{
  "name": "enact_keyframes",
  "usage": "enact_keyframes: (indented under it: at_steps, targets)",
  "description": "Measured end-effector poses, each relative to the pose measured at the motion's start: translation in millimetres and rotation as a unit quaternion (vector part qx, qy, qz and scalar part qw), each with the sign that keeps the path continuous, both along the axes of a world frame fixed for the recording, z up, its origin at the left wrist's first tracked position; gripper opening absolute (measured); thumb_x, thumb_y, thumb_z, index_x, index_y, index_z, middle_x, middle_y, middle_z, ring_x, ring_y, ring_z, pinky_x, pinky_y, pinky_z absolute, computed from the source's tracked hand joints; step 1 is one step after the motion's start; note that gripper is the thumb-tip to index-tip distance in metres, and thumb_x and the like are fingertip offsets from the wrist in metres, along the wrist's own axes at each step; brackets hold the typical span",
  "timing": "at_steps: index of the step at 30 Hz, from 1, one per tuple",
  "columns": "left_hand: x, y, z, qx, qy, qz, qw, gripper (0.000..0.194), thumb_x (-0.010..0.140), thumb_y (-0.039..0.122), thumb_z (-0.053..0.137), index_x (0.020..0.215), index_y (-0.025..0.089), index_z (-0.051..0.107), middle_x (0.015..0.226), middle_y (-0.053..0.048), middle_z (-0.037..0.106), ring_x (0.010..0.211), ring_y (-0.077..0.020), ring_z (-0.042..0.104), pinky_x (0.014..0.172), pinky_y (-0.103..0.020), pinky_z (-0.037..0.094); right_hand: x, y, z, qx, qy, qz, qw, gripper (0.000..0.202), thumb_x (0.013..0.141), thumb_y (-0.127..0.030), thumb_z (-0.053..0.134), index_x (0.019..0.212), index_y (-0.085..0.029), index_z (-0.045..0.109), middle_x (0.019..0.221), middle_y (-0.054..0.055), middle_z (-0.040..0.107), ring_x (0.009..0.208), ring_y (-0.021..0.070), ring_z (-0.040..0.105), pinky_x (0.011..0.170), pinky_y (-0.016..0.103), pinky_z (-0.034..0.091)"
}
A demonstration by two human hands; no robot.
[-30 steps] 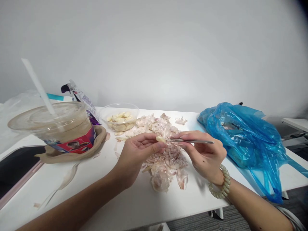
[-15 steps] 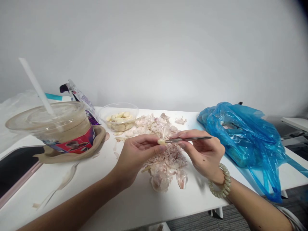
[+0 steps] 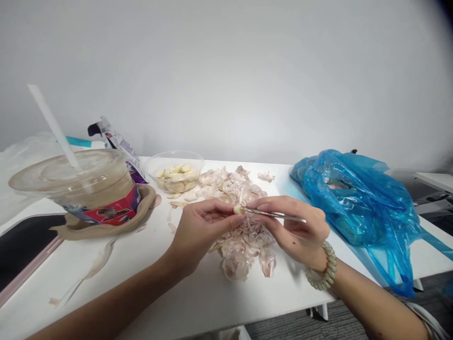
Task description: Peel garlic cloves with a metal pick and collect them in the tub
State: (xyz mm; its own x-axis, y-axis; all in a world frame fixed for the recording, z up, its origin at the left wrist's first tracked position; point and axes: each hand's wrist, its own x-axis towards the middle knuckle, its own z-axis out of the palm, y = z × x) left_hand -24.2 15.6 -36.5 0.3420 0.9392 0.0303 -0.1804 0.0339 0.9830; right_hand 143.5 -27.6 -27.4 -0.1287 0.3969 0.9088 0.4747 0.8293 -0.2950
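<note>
A pale garlic clove (image 3: 238, 209) is pinched between the thumb and fingers of my left hand (image 3: 205, 224). In my right hand (image 3: 297, 231) I hold metal tweezers (image 3: 279, 215), with their tips at the right end of the clove. Both hands hover over a heap of papery garlic skins (image 3: 244, 255) on the white table (image 3: 198, 297). Behind my left hand stands a clear plastic bowl (image 3: 196, 165) with several peeled cloves (image 3: 177, 174) in it.
On the left, a large plastic cup (image 3: 102, 189) with a white straw (image 3: 53, 125) sits in a cardboard holder (image 3: 145, 203). A dark tablet-like object (image 3: 28, 245) lies beside it. A blue plastic bag (image 3: 354, 203) occupies the right side. Behind the table rises a wall (image 3: 247, 85).
My right hand has shifted slightly down and left. The tweezers have turned, so both of their arms now show, at the clove's end. My left hand stays almost still.
</note>
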Motion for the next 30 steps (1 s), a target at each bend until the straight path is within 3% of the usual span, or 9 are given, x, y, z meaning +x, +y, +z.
enact_keyframes:
  at_steps: [6, 14, 30]
  targets:
    - [-2, 0, -1.7, 0.043, 0.015, 0.019, 0.999, 0.013, 0.055, 0.015, 0.080, 0.064, 0.019, 0.071, 0.064, 0.002, 0.071, 0.063, -0.0116, 0.065, 0.060, -0.017, 0.052, -1, -1, 2.9, 0.035, -0.052, -0.016, 0.998, 0.030, 0.069, 0.000, 0.070, 0.095, -0.014, 0.063, 0.080, 0.008, 0.073, 0.075, 0.0165, 0.070, 0.063, 0.026, 0.061]
    - [-3, 0, -3.8, 0.074, 0.036, 0.031, 0.996, 0.013, 0.055, 0.015, 0.080, 0.064, 0.019, 0.071, 0.066, 0.000, 0.071, 0.065, -0.0137, 0.065, 0.061, -0.019, 0.053, 1, 0, -1.0, 0.024, -0.039, -0.018, 0.999, 0.029, 0.070, 0.001, 0.068, 0.095, -0.015, 0.063, 0.083, 0.007, 0.073, 0.078, 0.0175, 0.070, 0.065, 0.028, 0.061]
    - [-1, -1, -1.9, 0.011, 0.008, 0.015, 1.000, 0.014, 0.054, 0.017, 0.081, 0.065, 0.018, 0.072, 0.067, 0.000, 0.073, 0.065, -0.0137, 0.066, 0.063, -0.020, 0.053, 3, 4, -8.2, 0.010, 0.039, -0.034, 0.999, 0.029, 0.071, -0.001, 0.066, 0.092, -0.021, 0.067, 0.078, 0.002, 0.073, 0.072, 0.0194, 0.070, 0.061, 0.033, 0.061]
